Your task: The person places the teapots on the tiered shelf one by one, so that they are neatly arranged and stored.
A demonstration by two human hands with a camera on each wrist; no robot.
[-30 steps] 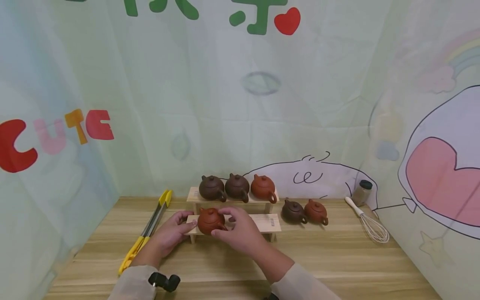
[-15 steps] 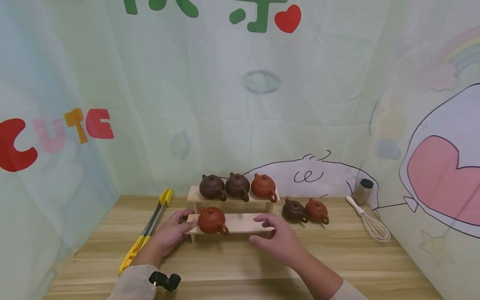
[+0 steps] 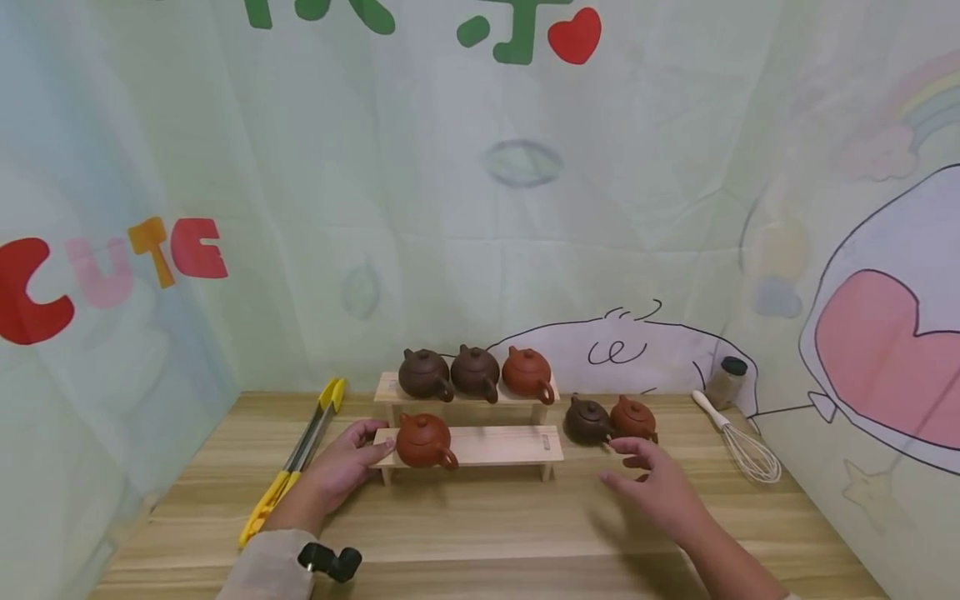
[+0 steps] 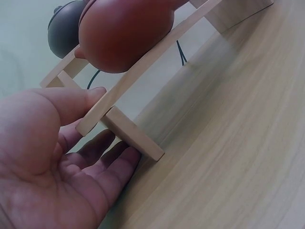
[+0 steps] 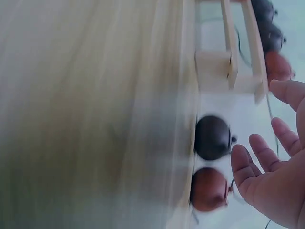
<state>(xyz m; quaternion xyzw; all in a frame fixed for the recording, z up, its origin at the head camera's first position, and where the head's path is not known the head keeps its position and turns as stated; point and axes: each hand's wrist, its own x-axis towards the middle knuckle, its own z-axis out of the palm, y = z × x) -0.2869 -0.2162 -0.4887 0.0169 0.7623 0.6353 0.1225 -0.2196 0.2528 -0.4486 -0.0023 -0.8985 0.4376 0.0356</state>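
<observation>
My left hand [image 3: 348, 462] grips the left end of the low wooden stand [image 3: 502, 446], thumb on the board's edge and fingers underneath beside the leg, as the left wrist view shows. On that end sits a red-brown teapot [image 3: 422, 440], its handle towards the front right. My right hand [image 3: 656, 483] holds nothing; its fingers are spread and loosely bent just in front of two teapots on the table, one dark brown [image 3: 587, 422] and one red-brown [image 3: 632, 419]. In the right wrist view this hand's fingers [image 5: 267, 157] are apart.
Behind, a taller wooden stand [image 3: 388, 390] bears two dark teapots [image 3: 474, 375] and a red-brown one [image 3: 527, 375]. Yellow-tipped tongs [image 3: 300, 454] lie at the left. A whisk [image 3: 738, 442] and a black-lidded jar [image 3: 725, 385] are at the right. Printed curtains enclose the table.
My right hand has let go of the red-brown teapot on the low stand and moved right, to the two teapots on the table. The left hand has stayed at the stand's end.
</observation>
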